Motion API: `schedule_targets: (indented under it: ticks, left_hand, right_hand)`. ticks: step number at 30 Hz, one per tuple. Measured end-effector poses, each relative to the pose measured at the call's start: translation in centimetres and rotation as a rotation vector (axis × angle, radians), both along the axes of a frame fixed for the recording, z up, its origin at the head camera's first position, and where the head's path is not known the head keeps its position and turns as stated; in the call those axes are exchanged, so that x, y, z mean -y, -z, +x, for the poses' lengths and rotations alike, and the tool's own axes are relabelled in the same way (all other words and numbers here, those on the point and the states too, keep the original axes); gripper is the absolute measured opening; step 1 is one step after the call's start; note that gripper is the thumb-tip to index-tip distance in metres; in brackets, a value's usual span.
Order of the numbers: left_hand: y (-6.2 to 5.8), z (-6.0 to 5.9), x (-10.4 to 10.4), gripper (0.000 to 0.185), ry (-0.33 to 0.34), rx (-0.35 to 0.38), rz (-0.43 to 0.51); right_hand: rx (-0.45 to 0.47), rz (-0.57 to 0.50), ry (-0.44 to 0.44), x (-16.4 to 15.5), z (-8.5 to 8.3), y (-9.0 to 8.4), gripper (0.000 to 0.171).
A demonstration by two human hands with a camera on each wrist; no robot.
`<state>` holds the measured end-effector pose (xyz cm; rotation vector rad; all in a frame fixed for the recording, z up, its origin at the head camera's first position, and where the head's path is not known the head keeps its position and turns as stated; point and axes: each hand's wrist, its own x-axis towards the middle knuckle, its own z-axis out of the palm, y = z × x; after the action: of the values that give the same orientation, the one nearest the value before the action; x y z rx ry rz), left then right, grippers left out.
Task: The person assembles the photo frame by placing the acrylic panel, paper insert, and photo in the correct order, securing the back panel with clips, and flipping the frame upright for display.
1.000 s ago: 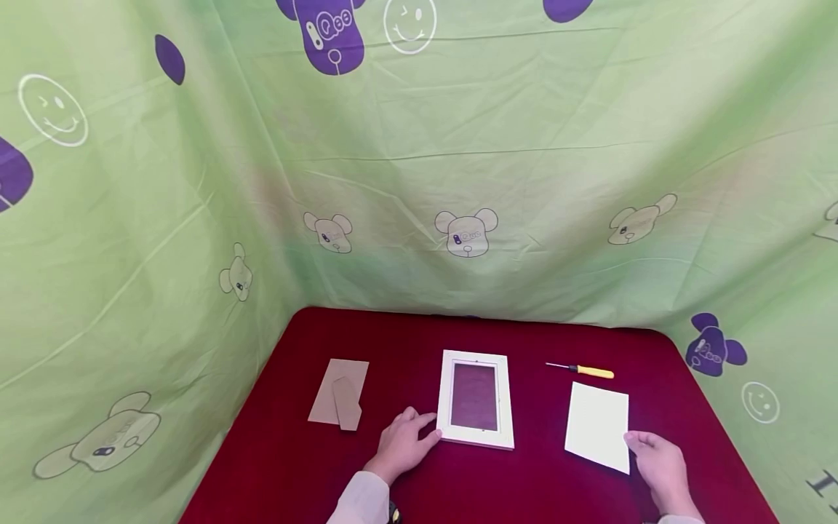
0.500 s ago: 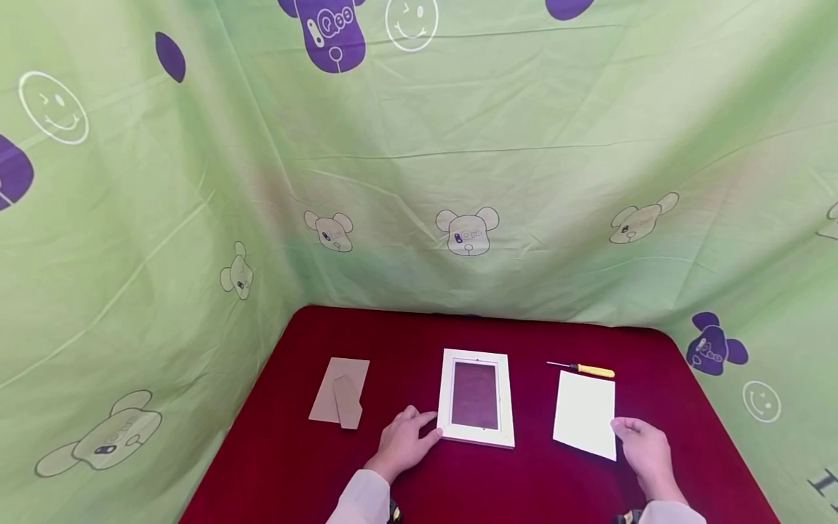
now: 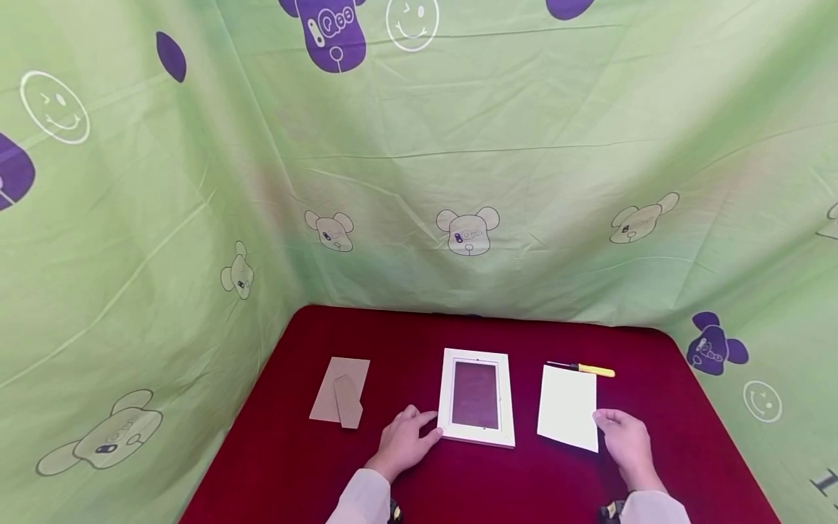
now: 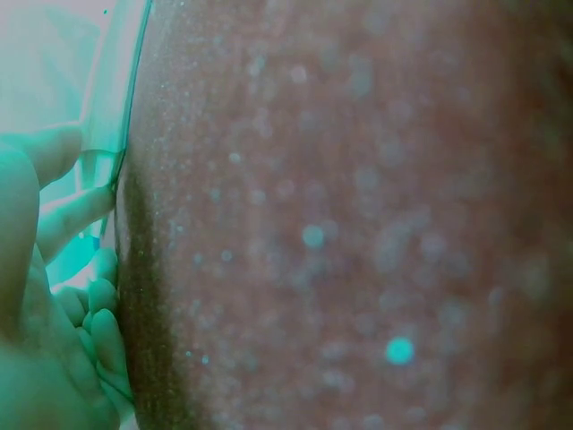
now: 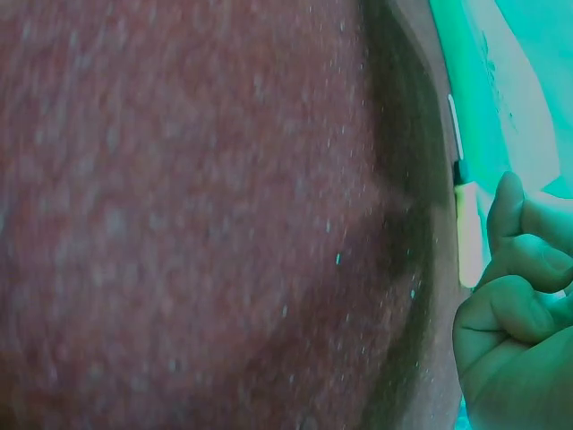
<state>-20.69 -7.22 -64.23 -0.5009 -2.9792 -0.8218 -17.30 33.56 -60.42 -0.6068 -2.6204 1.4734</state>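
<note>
A white picture frame (image 3: 446, 397) lies at the middle of the red table, with small tabs along its inner opening. My left hand (image 3: 404, 442) rests beside its lower left corner, thumb and forefinger touching the left edge. To the right, my right hand (image 3: 627, 444) pinches a white rectangular sheet (image 3: 568, 407) by its right edge between thumb and fingers. The sheet is held just over the table, its lower right corner dipping. In the right wrist view the sheet (image 5: 519, 98) appears pale above the curled fingers. The left wrist view is mostly blurred tabletop.
A screwdriver (image 3: 594, 370) with a yellow and black handle lies behind the sheet, its shaft pointing left. On the left is a brown backing board (image 3: 327, 397) with a stand leg (image 3: 348, 404). Green printed cloth (image 3: 468, 284) hangs around the red table (image 3: 393, 331).
My right hand has carried the white sheet left and slightly away from me, toward the frame, and close to the screwdriver. My left hand and the frame have stayed in place.
</note>
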Motion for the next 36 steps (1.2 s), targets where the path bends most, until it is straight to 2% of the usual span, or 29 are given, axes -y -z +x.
schedule_targets:
  ticks: [15,25,36]
  left_hand:
    - [0.0,0.1,0.0,0.047,-0.006,0.019,0.000]
    - [-0.1,0.2,0.0,0.047,-0.005,-0.003,-0.002]
    - [-0.3,0.1,0.0,0.047,-0.013,0.028,-0.002]
  right_hand:
    - [-0.027,0.000,-0.028,1.8,-0.9,-0.5,0.037]
    - [-0.037,0.018,-0.052,2.9,-1.2,-0.7,0.034]
    - [-0.045,0.025,-0.051,3.9,-1.7,-0.3,0.032]
